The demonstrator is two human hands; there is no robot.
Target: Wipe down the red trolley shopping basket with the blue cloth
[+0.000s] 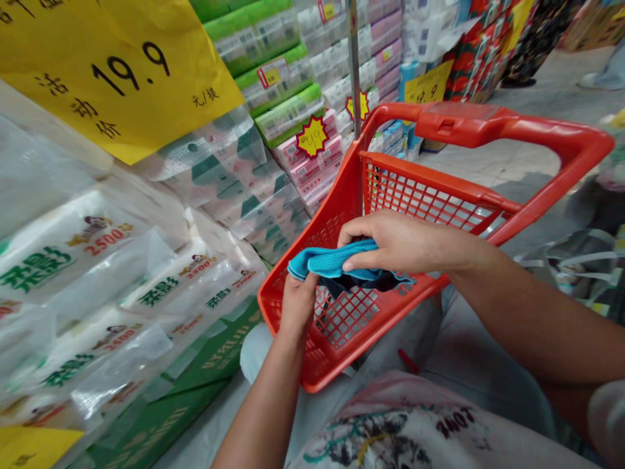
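While fingers (362, 260) pinch cloth (328, 262), forearms (527, 303) angled inward

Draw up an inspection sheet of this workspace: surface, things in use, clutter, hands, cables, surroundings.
Surface: grey floor, seen at upper right beyond the basket.
Things in use: blue cloth, bunched, dark fabric showing beneath; red basket below, with lattice walls.
Clutter: bag-like item near the right edge, blurred; contents cannot be told.
Hands: left hand pinches the cloth's left end; right hand grips it farther right, fingers curled.
Cables: nothing seen.
Surroundings: plastic-wrapped packs stacked at left; large yellow sign reading 19.9 above them; metal pole behind the basket; dark shoe at upper right.
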